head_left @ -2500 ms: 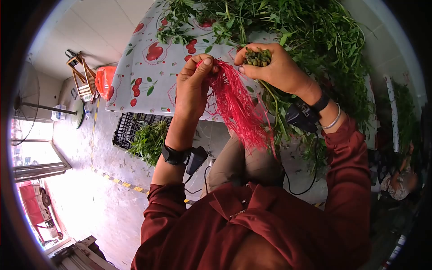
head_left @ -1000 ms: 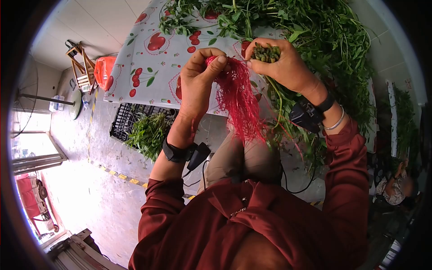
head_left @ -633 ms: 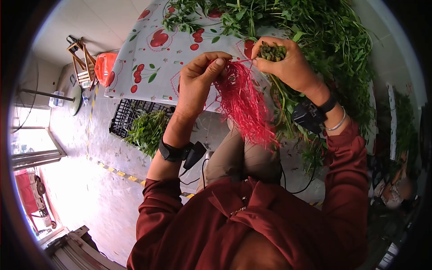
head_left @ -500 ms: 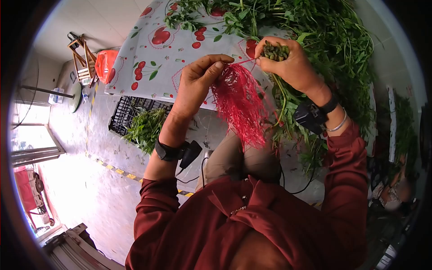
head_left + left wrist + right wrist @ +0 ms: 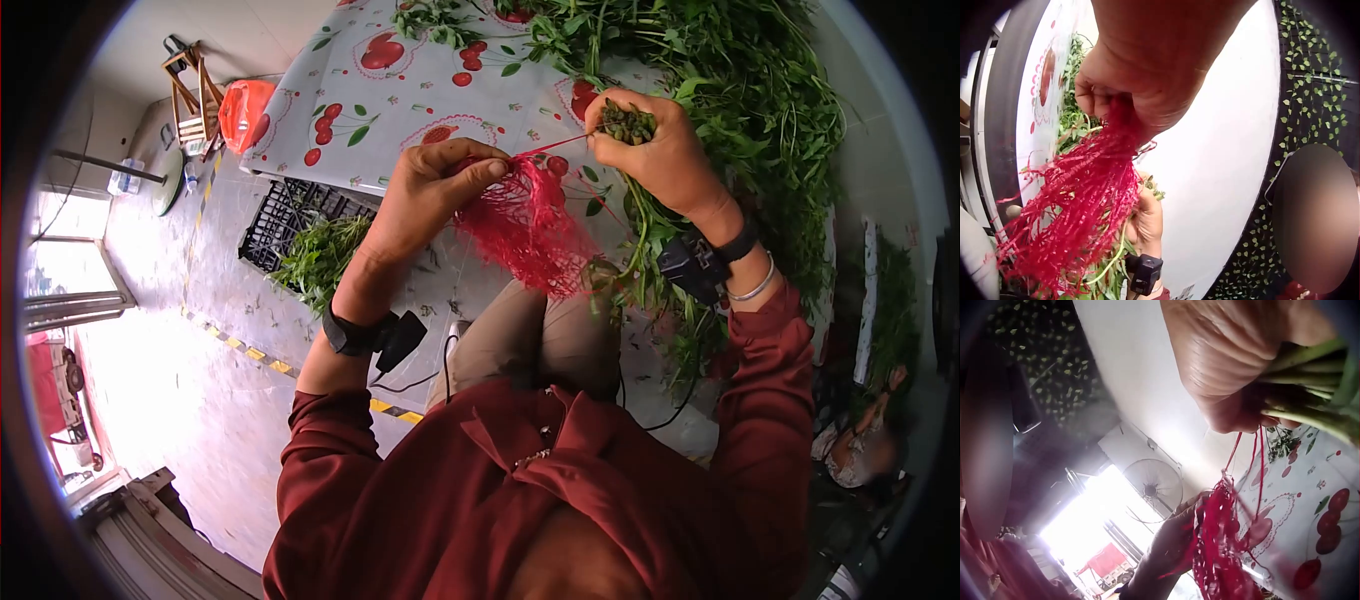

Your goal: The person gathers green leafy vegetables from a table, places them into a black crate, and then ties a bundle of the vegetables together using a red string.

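Note:
My left hand [image 5: 435, 190] grips a hank of red plastic twine [image 5: 530, 230] by its top, and the loose strands hang below the fist. In the left wrist view the twine [image 5: 1085, 200] spreads out in many thin ribbons. My right hand [image 5: 660, 150] is curled round a bunch of leafy green stems [image 5: 627, 122], cut ends up. The leaves trail down beneath that hand. A few red strands run taut from the left fingers to the right thumb and forefinger, and the right wrist view shows them passing under the right fist.
A table with a cherry-print cloth [image 5: 400, 90] lies ahead. Heaped greens [image 5: 740, 90] cover its far and right side. Below the left edge stands a black crate [image 5: 290, 225] holding more greens. A red plastic bag [image 5: 243, 115] and wooden folding stool [image 5: 195, 100] are at the left.
The right hand has moved right and slightly down, away from the left hand. Red strands now stretch between the hands, and the hanging twine has swung and lifted.

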A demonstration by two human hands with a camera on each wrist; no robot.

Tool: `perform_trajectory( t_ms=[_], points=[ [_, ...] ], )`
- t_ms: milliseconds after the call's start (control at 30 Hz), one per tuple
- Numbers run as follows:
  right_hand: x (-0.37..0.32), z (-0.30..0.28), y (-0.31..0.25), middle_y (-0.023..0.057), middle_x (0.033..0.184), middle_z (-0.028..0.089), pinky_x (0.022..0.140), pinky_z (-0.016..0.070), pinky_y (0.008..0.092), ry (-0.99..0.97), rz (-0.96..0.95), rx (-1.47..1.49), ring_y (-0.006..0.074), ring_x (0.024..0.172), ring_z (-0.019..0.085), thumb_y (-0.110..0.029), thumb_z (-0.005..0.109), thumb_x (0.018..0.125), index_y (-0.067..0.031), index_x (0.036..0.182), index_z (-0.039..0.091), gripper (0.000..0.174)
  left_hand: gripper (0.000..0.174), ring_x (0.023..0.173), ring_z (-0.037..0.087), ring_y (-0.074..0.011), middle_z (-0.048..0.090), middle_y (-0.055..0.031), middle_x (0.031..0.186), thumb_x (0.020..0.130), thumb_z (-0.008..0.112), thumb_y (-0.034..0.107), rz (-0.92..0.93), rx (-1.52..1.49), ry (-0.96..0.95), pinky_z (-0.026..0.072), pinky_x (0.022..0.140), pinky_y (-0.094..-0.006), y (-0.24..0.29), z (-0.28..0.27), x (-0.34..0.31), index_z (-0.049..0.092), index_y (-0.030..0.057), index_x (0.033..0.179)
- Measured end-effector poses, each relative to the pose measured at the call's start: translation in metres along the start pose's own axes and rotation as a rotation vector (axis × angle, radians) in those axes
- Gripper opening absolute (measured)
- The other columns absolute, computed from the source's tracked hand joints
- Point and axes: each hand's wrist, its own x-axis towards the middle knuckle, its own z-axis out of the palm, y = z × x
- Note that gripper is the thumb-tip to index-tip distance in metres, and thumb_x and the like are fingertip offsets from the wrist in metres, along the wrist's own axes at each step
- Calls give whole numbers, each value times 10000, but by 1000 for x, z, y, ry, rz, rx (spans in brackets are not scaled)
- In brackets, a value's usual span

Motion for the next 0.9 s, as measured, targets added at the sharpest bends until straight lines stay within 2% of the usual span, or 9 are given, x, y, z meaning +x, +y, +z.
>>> perform_trajectory(
  t_ms=[100,200,333,433,500,633,700,800,900],
  points=[
    [0,2,-4,-40,679,480,610,383,202,-20,74,9,34,649,431,-25,606,745,-22,804,556,77,197,642,478,-25,609,30,780,829,646,153,-57,-55,35,398,618,-161,1,-2,-8,657,12,967],
    [0,3,-1,-47,686,479,600,377,199,-4,60,-29,30,646,423,-23,600,746,-19,803,553,74,195,661,482,-23,600,37,797,827,627,115,-117,-48,27,400,622,-167,7,-6,-15,636,7,989],
    [0,4,-2,-52,695,478,593,370,194,-2,43,-39,25,645,419,-23,597,749,-19,801,551,69,187,692,490,-23,592,37,813,820,613,84,-78,-154,32,395,605,-170,-9,-10,-16,620,7,990],
    [-1,5,-5,-54,704,483,596,371,192,-9,86,-6,22,647,426,-23,599,755,-22,798,553,63,169,720,502,-36,581,28,805,831,598,95,-132,-210,21,400,632,-188,-9,-14,-18,610,6,973],
    [-1,6,-4,-48,635,477,567,376,205,44,45,53,25,619,407,-57,602,747,-19,791,576,64,153,718,511,-60,574,15,778,870,557,141,-62,-112,3,410,677,-209,-13,-17,-17,602,7,929],
    [0,4,-3,-54,685,508,601,393,204,15,85,126,26,657,436,-61,607,766,-19,798,578,61,212,718,511,-79,577,1,766,913,505,202,7,-157,-9,415,704,-231,-14,-12,-12,590,12,873],
    [-1,2,-5,-59,710,516,609,395,200,23,113,171,26,671,452,-61,615,781,-20,811,584,60,248,700,543,-101,595,-36,738,940,462,236,64,-174,12,433,690,-238,-17,-8,-9,561,21,863],
    [-2,-1,-3,-60,708,514,602,392,194,82,103,176,21,666,458,-60,623,789,-20,825,595,60,253,680,581,-134,613,-84,714,947,448,256,20,-331,27,456,683,-255,-14,-2,-5,529,28,877],
    [-3,-4,-3,-62,714,515,594,386,188,85,144,226,15,663,453,-61,629,797,-17,843,606,68,246,683,610,-163,628,-117,717,954,438,258,54,-388,12,475,687,-271,-14,3,0,501,29,888]
  ],
)
